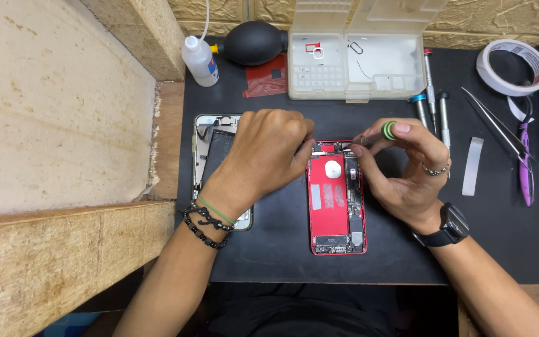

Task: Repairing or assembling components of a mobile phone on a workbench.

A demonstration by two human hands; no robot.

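We see the opened red phone [337,206] lying mid-mat [282,262], its top edge hidden by our hands. Right hand [407,168] pinches a green-capped screwdriver [378,133], tip obscured. Left hand [269,153] curls closed at the phone's top corner; contents unreadable. Screen assembly [210,150] is partly covered.

The opened phone [337,206] lies at the middle of the mat [282,249]. A second phone frame [210,150] lies to its left, partly under the left hand [268,150]. The right hand [400,168] sits over the phone's top right, holding a screwdriver [375,134]. Behind the phone stands a parts box [357,62], with a blower [254,42] and bottle [199,60] to its left. Right of the box lie more screwdrivers [435,103], then tweezers [494,125] and a tape roll [511,67].
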